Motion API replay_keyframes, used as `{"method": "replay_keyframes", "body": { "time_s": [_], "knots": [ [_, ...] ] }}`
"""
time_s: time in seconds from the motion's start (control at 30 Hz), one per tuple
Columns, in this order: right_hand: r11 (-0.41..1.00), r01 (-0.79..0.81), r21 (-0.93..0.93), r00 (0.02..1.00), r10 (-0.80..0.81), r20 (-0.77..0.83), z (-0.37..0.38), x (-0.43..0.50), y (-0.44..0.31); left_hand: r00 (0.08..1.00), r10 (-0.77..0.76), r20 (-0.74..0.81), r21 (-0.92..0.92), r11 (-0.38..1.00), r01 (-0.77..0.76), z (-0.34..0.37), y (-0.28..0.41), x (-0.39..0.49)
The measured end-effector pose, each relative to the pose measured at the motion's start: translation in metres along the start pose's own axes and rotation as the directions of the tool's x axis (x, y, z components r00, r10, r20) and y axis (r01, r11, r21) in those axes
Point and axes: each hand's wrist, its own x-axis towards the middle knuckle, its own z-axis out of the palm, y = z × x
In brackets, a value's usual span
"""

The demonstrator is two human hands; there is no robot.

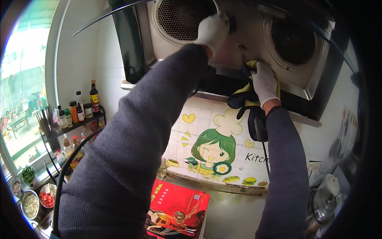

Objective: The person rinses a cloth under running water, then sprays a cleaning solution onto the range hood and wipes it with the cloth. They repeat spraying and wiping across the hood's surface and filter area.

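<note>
Both my hands are raised to the underside of a metal range hood (232, 59) and wear white gloves. At the rim of the round mesh filter (183, 19), my left hand (213, 31) has its fingers bent; what they touch is hidden and blurred. Lower and to the right, my right hand (264, 80) is closed on a yellow and dark cloth (249, 89) against the hood, between the two round filters. The second filter (292, 41) lies to the right. A dark strap-like piece with a black cord (257, 125) hangs below my right hand.
Below stand a red printed box (179, 209) on the counter (235, 215) and a cartoon-printed wall panel (215, 149). To the left are a rack of sauce bottles (73, 125) and bowls of chopped food (30, 204). A lidded metal pot (322, 203) stands at the right.
</note>
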Motion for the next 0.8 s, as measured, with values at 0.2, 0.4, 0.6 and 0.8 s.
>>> {"method": "replay_keyframes", "body": {
  "time_s": [0.2,0.4,0.6,0.8],
  "knots": [
    [0.999,-0.012,-0.044,1.0,0.012,0.015,0.001,0.0,0.001,0.996,0.062,-0.071,-0.002,0.998,-0.062,-0.005,-0.013,0.043],
    [1.0,0.012,0.009,1.0,-0.012,-0.01,0.004,0.002,0.003,0.979,-0.204,0.007,-0.336,0.922,0.195,-0.004,-0.001,-0.006],
    [1.0,-0.002,-0.024,1.0,0.002,-0.011,0.004,-0.002,0.003,0.997,0.076,0.032,0.159,0.984,-0.08,-0.026,-0.013,0.059],
    [1.0,0.008,0.028,1.0,-0.008,0.0,0.003,0.0,0.001,0.988,-0.154,0.016,-0.217,0.964,0.154,-0.011,0.001,0.014]
  ]
}}
